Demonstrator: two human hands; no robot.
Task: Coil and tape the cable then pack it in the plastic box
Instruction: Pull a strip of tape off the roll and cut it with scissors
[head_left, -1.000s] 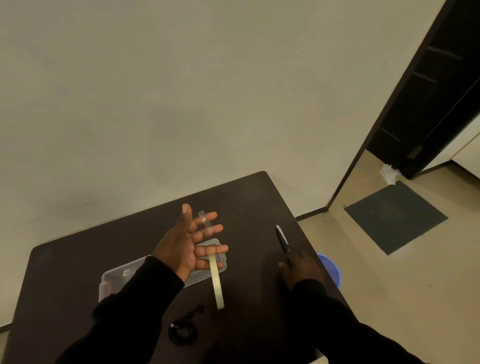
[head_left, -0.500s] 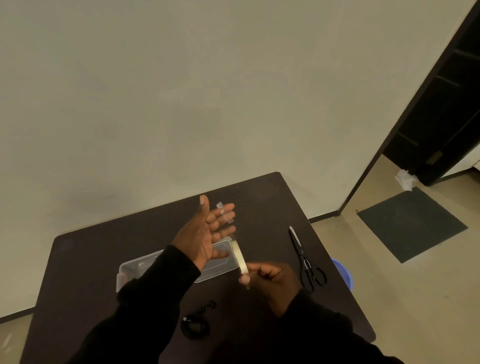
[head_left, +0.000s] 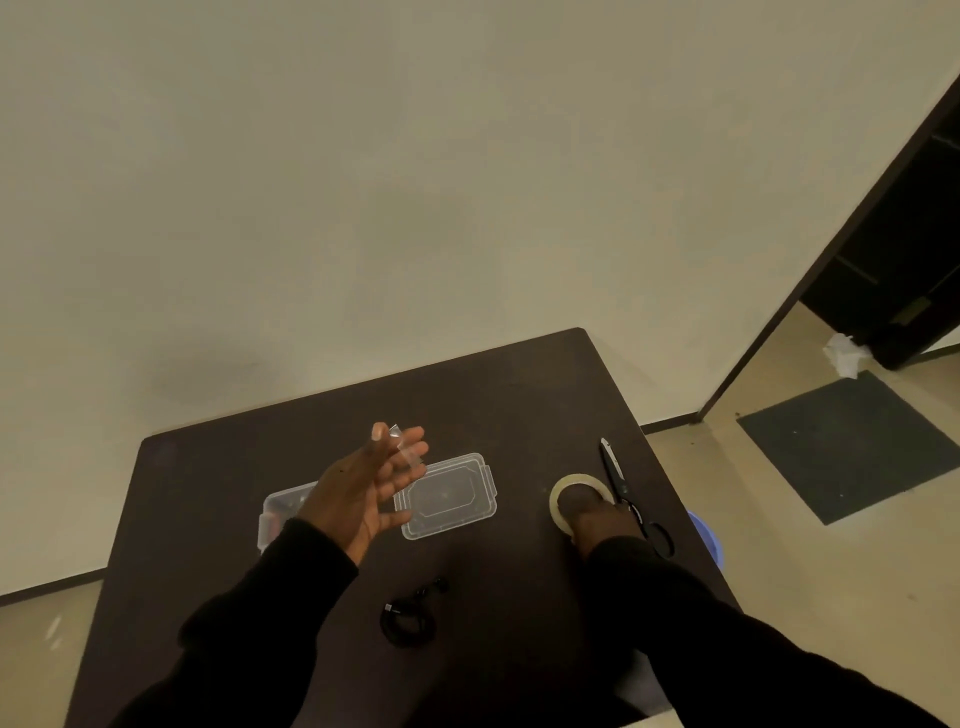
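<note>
My left hand (head_left: 363, 499) is raised over the dark table (head_left: 519, 410) with fingers spread, and a short clear tape piece (head_left: 402, 449) sticks to its fingertips. My right hand (head_left: 597, 525) rests on the tape roll (head_left: 571, 483), which lies flat on the table beside the scissors (head_left: 618, 480). The coiled black cable (head_left: 408, 621) lies near the front edge between my arms. The clear plastic box (head_left: 275, 514) sits at the left, partly hidden by my left hand. Its lid (head_left: 449, 496) lies next to it.
The table's right edge runs just past the scissors, with a blue bucket (head_left: 704, 535) on the floor below it. A dark mat (head_left: 852, 447) and an open dark door (head_left: 893, 249) are to the right. A plain wall stands behind the table.
My right hand carried the tape roll from beside my left hand to the right and set it on the table by the scissors. My left hand stayed raised with the tape piece.
</note>
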